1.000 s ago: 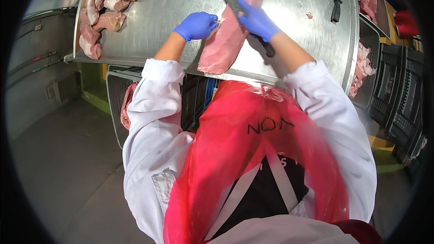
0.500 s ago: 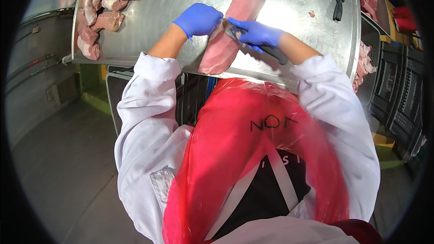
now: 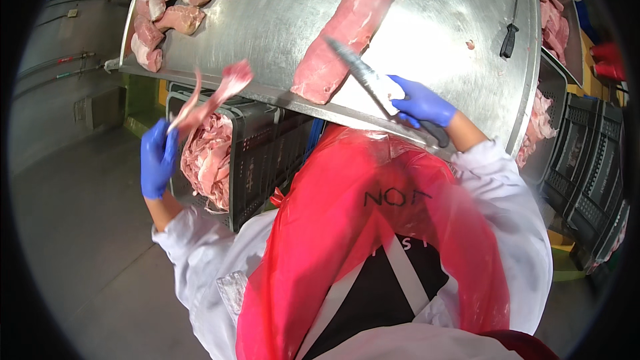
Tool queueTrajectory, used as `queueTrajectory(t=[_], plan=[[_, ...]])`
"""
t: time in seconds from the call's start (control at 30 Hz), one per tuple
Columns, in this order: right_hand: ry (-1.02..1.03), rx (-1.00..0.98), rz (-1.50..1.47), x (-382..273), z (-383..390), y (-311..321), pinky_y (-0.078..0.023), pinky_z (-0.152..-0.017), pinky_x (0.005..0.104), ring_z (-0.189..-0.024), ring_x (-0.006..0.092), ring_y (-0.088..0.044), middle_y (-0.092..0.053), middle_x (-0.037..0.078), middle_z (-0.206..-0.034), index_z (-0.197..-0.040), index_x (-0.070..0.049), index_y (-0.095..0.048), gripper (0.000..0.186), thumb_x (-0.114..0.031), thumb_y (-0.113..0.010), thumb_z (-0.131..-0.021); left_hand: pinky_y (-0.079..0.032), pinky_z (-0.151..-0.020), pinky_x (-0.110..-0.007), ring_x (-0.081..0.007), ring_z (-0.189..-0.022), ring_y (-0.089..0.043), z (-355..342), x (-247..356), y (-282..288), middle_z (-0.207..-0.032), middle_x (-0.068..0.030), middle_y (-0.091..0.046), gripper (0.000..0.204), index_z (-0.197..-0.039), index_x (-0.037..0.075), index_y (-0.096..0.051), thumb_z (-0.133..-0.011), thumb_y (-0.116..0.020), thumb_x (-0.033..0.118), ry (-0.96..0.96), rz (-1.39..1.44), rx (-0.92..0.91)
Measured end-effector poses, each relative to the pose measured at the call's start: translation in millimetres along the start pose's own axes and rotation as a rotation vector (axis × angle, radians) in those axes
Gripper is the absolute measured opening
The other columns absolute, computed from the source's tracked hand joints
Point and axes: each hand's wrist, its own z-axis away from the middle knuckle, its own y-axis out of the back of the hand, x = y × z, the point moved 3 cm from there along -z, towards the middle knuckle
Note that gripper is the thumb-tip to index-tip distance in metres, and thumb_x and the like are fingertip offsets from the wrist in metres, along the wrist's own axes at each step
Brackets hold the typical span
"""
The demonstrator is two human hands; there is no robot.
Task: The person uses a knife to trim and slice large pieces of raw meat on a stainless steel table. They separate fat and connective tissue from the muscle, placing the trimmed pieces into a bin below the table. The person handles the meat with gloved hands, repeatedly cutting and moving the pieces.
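From the head view, the left hand (image 3: 158,158) is pinched on a trimmed strip of meat (image 3: 212,95) held out over the black crate (image 3: 267,153) of scraps; the right hand (image 3: 421,103) grips the knife (image 3: 373,83), blade resting on the long pork loin (image 3: 347,33) on the steel table (image 3: 433,27); trimming looks part done.

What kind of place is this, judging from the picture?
Most likely a meat-cutting room. A steel table bears a long pork cut and piled pieces; the right hand holds a knife, and a black crate holds trimmings.
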Motion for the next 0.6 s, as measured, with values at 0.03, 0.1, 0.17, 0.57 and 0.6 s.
queueTrajectory(t=[0.03, 0.1, 0.17, 0.57, 0.6], plan=[[0.005, 0.065, -0.02, 20.8, 2.6, 16.0, -0.046, -0.043, 0.0274, -0.045, 0.0117, -0.053, -0.06, 0.007, -0.068, -0.155, -0.01, -0.033, 0.063, -0.01, -0.056, -0.097, -0.038, -0.058, -0.036, -0.0203, -0.062, -0.042, 31.4, -20.9, 2.8, -0.069, -0.0151, -0.048, 0.018, -0.084, -0.004, -0.052, -0.097, -0.057, 0.008, 0.153, 0.047, 0.005], [0.071, 0.233, 0.105, 42.1, 17.7, 43.4, -0.047, -0.045, 0.0263, -0.05, 0.0109, -0.055, -0.06, 0.005, -0.07, -0.144, -0.002, -0.043, 0.053, -0.015, -0.062, -0.096, -0.042, -0.063, -0.034, -0.0172, -0.067, -0.047, 91.7, -78.3, -2.6, -0.074, -0.0141, -0.054, 0.018, -0.088, -0.003, -0.055, -0.097, -0.059, 0.012, 0.358, 0.155, 0.042], [0.124, 0.286, 0.045, 41.1, 25.1, 48.4, -0.046, -0.045, 0.026, -0.053, 0.0099, -0.055, -0.06, 0.004, -0.077, -0.13, -0.003, -0.05, 0.037, -0.014, -0.06, -0.096, -0.046, -0.071, -0.034, -0.0181, -0.077, -0.054, 144.3, -142.8, -28.0, -0.085, -0.0149, -0.06, 0.02, -0.096, -0.003, -0.059, -0.096, -0.063, 0.016, 0.535, 0.213, 0.04], [0.113, 0.547, -0.024, 63.4, 27.7, 39.3, -0.044, -0.045, 0.0275, -0.049, 0.0103, -0.051, -0.058, 0.004, -0.071, -0.134, -0.005, -0.05, 0.04, -0.021, -0.062, -0.099, -0.049, -0.102, -0.042, -0.0361, -0.123, -0.06, -215.5, -6.1, -328.5, -0.141, -0.026, -0.054, 0.116, -0.143, -0.007, -0.046, -0.058, -0.089, 0.06, 0.382, 0.3, -0.306], [0.104, 0.55, -0.023, 58.9, 40.1, 34.1, -0.043, -0.045, 0.0274, -0.049, 0.0099, -0.051, -0.058, 0.004, -0.071, -0.134, -0.005, -0.05, 0.041, -0.022, -0.062, -0.099, -0.05, -0.101, -0.042, -0.0363, -0.121, -0.061, -232.3, -1.5, -338.4, -0.142, -0.0257, -0.054, 0.12, -0.144, -0.007, -0.044, -0.056, -0.09, 0.06, 0.363, 0.358, -0.421]])
